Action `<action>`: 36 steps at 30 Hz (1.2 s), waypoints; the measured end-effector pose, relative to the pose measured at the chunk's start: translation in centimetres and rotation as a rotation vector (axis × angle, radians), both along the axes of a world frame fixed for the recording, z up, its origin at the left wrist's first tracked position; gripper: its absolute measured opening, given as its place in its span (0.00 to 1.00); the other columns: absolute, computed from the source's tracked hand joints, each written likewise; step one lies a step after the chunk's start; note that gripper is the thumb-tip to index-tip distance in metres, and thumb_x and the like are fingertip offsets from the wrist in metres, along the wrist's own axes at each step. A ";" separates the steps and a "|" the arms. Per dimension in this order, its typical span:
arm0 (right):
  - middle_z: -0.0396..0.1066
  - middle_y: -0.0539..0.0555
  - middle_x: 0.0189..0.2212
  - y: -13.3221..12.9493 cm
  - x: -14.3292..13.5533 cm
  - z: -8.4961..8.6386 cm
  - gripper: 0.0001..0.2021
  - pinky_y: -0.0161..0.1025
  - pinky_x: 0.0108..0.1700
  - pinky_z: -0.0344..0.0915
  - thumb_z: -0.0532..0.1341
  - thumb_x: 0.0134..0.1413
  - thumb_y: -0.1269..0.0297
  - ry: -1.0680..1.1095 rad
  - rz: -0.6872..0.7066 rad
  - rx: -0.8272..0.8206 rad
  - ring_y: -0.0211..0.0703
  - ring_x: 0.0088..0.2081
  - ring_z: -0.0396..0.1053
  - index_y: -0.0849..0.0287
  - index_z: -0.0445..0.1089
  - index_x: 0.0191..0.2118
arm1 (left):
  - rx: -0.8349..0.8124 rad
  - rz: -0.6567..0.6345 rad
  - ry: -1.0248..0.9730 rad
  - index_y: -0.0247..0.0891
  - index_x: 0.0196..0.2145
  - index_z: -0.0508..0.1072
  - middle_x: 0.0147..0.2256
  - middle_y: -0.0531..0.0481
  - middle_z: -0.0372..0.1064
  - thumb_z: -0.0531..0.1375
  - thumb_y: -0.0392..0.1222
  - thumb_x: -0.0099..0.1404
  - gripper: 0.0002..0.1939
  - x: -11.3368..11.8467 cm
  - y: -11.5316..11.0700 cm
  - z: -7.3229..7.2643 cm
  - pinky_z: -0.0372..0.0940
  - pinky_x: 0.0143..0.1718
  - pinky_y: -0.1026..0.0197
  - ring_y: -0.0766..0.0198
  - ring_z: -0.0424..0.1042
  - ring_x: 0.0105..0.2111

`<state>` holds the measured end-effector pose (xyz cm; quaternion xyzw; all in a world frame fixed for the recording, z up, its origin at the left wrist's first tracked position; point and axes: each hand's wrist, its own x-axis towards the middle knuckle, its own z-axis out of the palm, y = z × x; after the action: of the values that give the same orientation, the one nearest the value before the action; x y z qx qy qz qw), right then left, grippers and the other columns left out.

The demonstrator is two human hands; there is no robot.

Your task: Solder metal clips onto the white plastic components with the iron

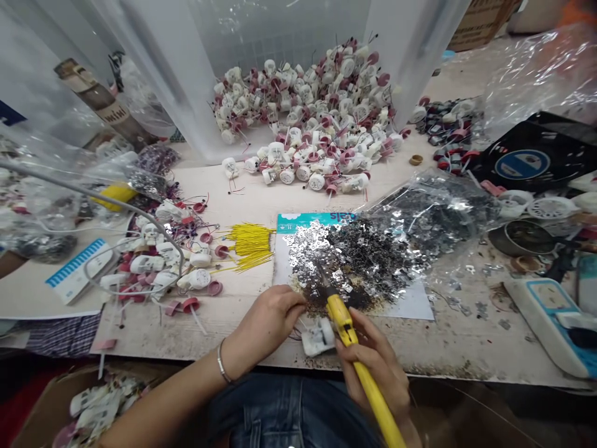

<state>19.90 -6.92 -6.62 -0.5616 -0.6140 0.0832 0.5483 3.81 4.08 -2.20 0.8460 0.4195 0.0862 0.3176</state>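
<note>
Right hand [390, 368] gripped yellow soldering iron [342, 320] by handle, presumably avoiding heat, aimed toward eleven o'clock at metal pieces [373, 255]. Left hand [263, 323] pinched, contents unclear. White part [318, 340] lay between, six o'clock.

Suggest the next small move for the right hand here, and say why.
Probably draw the tip of the yellow-handled tool back toward the white plastic unit. The right hand grips the tool with its tip pointing past the unit, over the small metal pieces, while the left hand has its fingertips pinched beside the unit.
</note>
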 end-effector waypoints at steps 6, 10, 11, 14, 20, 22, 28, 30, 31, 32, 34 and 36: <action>0.74 0.56 0.47 -3.7 1.1 2.2 0.18 0.39 0.44 0.75 0.59 0.54 0.76 -0.019 -0.149 -0.125 0.45 0.46 0.74 0.58 0.69 0.51 | -0.028 0.040 0.179 0.37 0.32 0.76 0.31 0.49 0.75 0.57 0.35 0.66 0.07 1.2 0.7 -0.1 0.64 0.36 0.62 0.62 0.73 0.33; 0.76 0.55 0.44 -4.5 1.2 2.8 0.13 0.38 0.43 0.75 0.60 0.53 0.76 0.028 -0.122 -0.171 0.44 0.43 0.76 0.58 0.72 0.43 | 0.026 0.086 0.253 0.38 0.32 0.76 0.31 0.49 0.75 0.57 0.37 0.65 0.07 1.6 0.6 0.0 0.61 0.36 0.60 0.60 0.72 0.34; 0.76 0.55 0.44 -4.5 1.2 2.7 0.13 0.38 0.43 0.75 0.60 0.52 0.76 0.036 -0.110 -0.169 0.44 0.43 0.76 0.57 0.72 0.43 | 0.041 0.096 0.278 0.39 0.32 0.76 0.30 0.50 0.75 0.57 0.37 0.65 0.07 1.6 0.6 0.0 0.61 0.36 0.60 0.59 0.72 0.34; 0.75 0.55 0.46 -4.3 1.5 2.3 0.14 0.37 0.45 0.74 0.59 0.54 0.75 -0.036 -0.059 -0.181 0.44 0.45 0.75 0.57 0.71 0.47 | 0.058 0.119 0.317 0.39 0.30 0.75 0.30 0.50 0.75 0.57 0.38 0.65 0.08 1.9 0.5 0.1 0.59 0.37 0.58 0.59 0.72 0.34; 0.74 0.56 0.47 -4.0 2.8 1.5 0.19 0.34 0.47 0.74 0.59 0.52 0.77 -0.230 0.069 -0.072 0.43 0.46 0.75 0.60 0.71 0.51 | 0.024 0.129 0.324 0.39 0.29 0.75 0.29 0.50 0.75 0.56 0.36 0.64 0.09 2.4 0.7 0.4 0.57 0.36 0.57 0.59 0.71 0.33; 0.75 0.56 0.46 -3.9 2.9 1.6 0.20 0.35 0.46 0.74 0.59 0.52 0.77 -0.217 0.055 -0.080 0.43 0.46 0.75 0.59 0.71 0.51 | 0.015 0.129 0.329 0.39 0.28 0.75 0.29 0.50 0.75 0.55 0.36 0.63 0.10 2.5 0.7 0.5 0.57 0.36 0.57 0.59 0.71 0.33; 0.74 0.56 0.47 -3.6 3.0 2.0 0.20 0.35 0.46 0.74 0.59 0.51 0.78 -0.259 0.086 -0.060 0.43 0.46 0.75 0.61 0.71 0.51 | 0.000 0.120 0.330 0.39 0.27 0.76 0.28 0.50 0.75 0.56 0.35 0.62 0.10 2.6 0.9 0.6 0.58 0.36 0.57 0.58 0.72 0.33; 0.74 0.57 0.47 -3.5 3.1 2.1 0.19 0.35 0.46 0.74 0.59 0.52 0.77 -0.267 0.078 -0.069 0.43 0.46 0.75 0.61 0.71 0.50 | -0.005 0.114 0.339 0.39 0.26 0.76 0.28 0.50 0.76 0.56 0.35 0.62 0.10 2.7 1.0 0.6 0.58 0.36 0.58 0.58 0.72 0.33; 0.74 0.57 0.47 -3.4 3.1 2.2 0.19 0.35 0.47 0.74 0.58 0.52 0.77 -0.268 0.071 -0.083 0.43 0.46 0.75 0.61 0.71 0.50 | -0.008 0.112 0.345 0.39 0.26 0.76 0.28 0.50 0.76 0.56 0.35 0.62 0.10 2.7 1.1 0.7 0.58 0.36 0.58 0.58 0.72 0.33; 0.74 0.56 0.46 -3.3 3.2 2.3 0.18 0.34 0.47 0.74 0.58 0.52 0.77 -0.270 0.068 -0.091 0.43 0.46 0.75 0.61 0.72 0.50 | -0.011 0.112 0.351 0.39 0.26 0.76 0.28 0.50 0.76 0.56 0.35 0.62 0.10 2.8 1.1 0.7 0.58 0.36 0.58 0.58 0.72 0.32; 0.75 0.56 0.46 -3.2 3.1 2.6 0.18 0.33 0.46 0.74 0.58 0.53 0.76 -0.277 0.083 -0.098 0.42 0.46 0.75 0.61 0.71 0.50 | -0.020 0.112 0.357 0.39 0.25 0.76 0.28 0.50 0.76 0.56 0.34 0.61 0.10 2.8 1.2 0.8 0.58 0.35 0.58 0.58 0.72 0.32; 0.75 0.56 0.46 -3.3 2.9 2.9 0.17 0.33 0.46 0.74 0.57 0.54 0.76 -0.256 0.080 -0.113 0.42 0.45 0.75 0.60 0.71 0.49 | -0.023 0.115 0.355 0.39 0.26 0.76 0.28 0.50 0.76 0.56 0.34 0.60 0.09 2.8 1.3 0.9 0.58 0.35 0.58 0.58 0.72 0.32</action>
<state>22.82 -10.17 -3.68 -0.5726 -0.6952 0.0673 0.4293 6.62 5.34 -1.35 0.8189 0.5176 -0.0511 0.2428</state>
